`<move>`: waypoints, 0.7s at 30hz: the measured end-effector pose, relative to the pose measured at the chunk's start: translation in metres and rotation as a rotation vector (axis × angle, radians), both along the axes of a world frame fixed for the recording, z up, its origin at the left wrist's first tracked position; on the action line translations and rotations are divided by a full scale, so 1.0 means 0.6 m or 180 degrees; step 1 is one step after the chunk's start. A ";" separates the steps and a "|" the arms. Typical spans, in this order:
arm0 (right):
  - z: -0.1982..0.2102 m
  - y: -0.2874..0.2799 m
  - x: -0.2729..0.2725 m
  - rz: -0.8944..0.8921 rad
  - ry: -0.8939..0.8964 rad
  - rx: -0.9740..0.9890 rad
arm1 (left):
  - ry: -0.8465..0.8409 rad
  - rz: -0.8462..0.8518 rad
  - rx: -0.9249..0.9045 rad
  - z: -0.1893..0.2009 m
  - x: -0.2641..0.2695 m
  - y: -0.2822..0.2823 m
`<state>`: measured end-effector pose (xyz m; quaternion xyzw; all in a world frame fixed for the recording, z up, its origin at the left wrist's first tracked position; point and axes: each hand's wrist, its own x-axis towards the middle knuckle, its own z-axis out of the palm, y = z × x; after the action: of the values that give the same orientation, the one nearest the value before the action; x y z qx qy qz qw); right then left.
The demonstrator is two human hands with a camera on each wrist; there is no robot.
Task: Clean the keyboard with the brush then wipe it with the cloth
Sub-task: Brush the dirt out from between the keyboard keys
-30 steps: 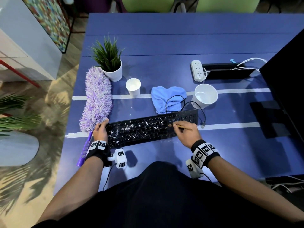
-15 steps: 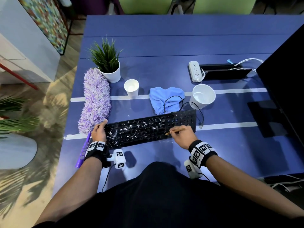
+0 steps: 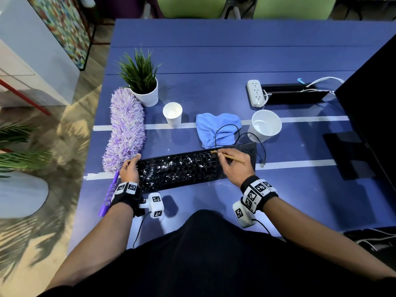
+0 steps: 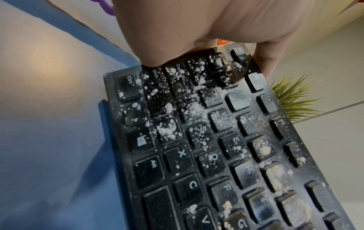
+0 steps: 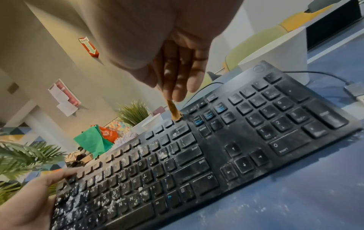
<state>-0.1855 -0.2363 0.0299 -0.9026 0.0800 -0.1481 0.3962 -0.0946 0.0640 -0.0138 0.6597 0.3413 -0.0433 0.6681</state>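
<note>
A black keyboard [image 3: 182, 170] dusted with white powder, thickest on its left half, lies in front of me on the blue table [image 3: 214, 61]. My left hand [image 3: 129, 170] grips its left end, with the thumb on the keys [image 4: 216, 155] and the fingers round the far edge. My right hand [image 3: 224, 157] pinches a thin wooden brush [image 3: 232, 158]. The brush tip [image 5: 175, 116] touches the top key row near the middle right. A crumpled blue cloth [image 3: 214, 125] lies just behind the keyboard, under its cable.
A purple fluffy duster [image 3: 126, 129] lies left of the keyboard, beside a potted plant [image 3: 141, 82]. A paper cup [image 3: 172, 113] and a white bowl [image 3: 265, 125] stand behind. A power strip [image 3: 254, 93] and a dark monitor [image 3: 375, 103] are at the right.
The right hand drew the brush toward the keyboard's near edge, then carried it to the far top row. The left hand kept its hold on the left end.
</note>
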 end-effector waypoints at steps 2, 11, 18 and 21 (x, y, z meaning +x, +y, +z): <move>-0.005 0.003 0.001 0.0131 0.0318 -0.0171 | -0.0015 -0.0055 0.0079 0.000 0.000 -0.001; 0.003 0.010 0.002 0.0185 0.0678 0.0026 | -0.0066 -0.0177 0.0223 0.008 -0.008 -0.003; -0.004 0.008 -0.001 0.0183 0.0837 0.0091 | -0.0170 -0.0149 0.0123 0.002 -0.009 0.002; -0.002 0.009 -0.004 0.0104 0.0564 0.0168 | -0.0136 -0.0205 0.0125 0.001 -0.010 0.002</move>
<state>-0.1881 -0.2306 0.0289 -0.9026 0.1039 -0.0591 0.4136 -0.1009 0.0649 -0.0131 0.6841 0.3064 -0.0439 0.6604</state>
